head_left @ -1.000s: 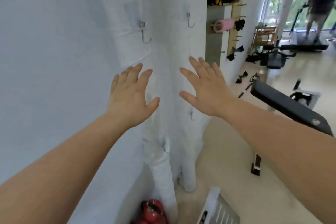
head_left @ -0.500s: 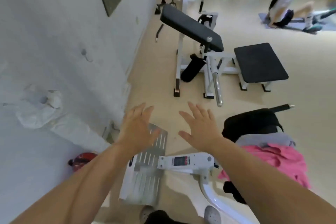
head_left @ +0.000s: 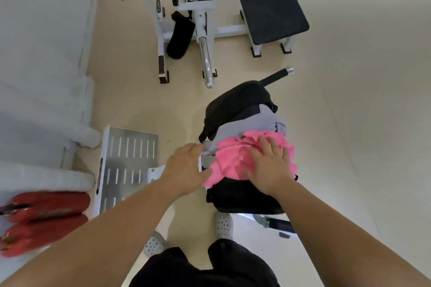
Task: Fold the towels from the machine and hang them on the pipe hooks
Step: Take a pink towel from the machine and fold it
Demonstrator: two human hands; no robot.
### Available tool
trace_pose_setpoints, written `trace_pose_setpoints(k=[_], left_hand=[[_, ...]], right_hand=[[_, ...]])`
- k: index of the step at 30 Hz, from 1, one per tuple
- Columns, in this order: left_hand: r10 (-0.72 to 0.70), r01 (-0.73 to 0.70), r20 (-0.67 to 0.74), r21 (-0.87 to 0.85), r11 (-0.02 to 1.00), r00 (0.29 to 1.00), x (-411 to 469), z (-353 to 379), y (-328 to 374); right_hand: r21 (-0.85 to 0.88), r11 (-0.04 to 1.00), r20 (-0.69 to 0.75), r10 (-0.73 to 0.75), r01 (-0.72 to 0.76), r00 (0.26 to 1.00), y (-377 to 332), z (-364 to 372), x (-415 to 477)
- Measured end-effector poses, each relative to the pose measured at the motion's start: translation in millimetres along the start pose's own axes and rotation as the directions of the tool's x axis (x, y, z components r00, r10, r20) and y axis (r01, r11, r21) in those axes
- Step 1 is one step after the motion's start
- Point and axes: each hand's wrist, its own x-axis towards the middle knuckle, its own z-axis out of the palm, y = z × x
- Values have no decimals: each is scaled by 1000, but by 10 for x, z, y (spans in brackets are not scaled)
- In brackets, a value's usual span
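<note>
A crumpled pink towel (head_left: 235,158) lies on top of a pile on the black seat of a gym machine (head_left: 245,200). Under it are a grey towel (head_left: 249,126) and a black cloth (head_left: 235,100). My right hand (head_left: 270,168) rests flat on the pink towel with its fingers spread. My left hand (head_left: 186,165) is at the pile's left edge, fingers bent down against the grey towel's edge, thumb beside the pink one. I cannot see whether it grips. White wrapped pipes (head_left: 86,135) run along the wall at left; their hooks are out of view.
A slotted metal footplate (head_left: 128,161) lies on the floor left of the seat. Two red fire extinguishers (head_left: 44,214) sit at the lower left. A white-framed bench with black pads (head_left: 272,9) stands ahead. My feet in grey clogs (head_left: 222,225) are below the seat.
My view swung from the wall pipes and hooks down to the machine seat. Both hands, empty and spread in the air before, have come down onto the towel pile.
</note>
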Motion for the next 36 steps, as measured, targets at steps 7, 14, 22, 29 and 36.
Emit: trace_pose_setpoints(k=[7, 14, 22, 29, 36], left_hand=[[66, -52, 80, -176, 983, 995, 581, 311, 605], [175, -157, 44, -265, 951, 984, 746, 425, 915], [377, -373, -60, -359, 856, 924, 482, 190, 1152], [188, -228, -132, -643, 731, 973, 58, -239, 1296], [200, -330, -264, -707, 626, 944, -465, -854, 1216]], right_hand=[[123, 992, -74, 5, 4, 997, 399, 216, 76], [333, 909, -503, -53, 250, 862, 438, 110, -63], [512, 796, -598, 61, 322, 799, 295, -309, -266], [737, 581, -503, 131, 345, 854, 183, -861, -542], [693, 530, -572, -7, 488, 820, -160, -1356, -742]])
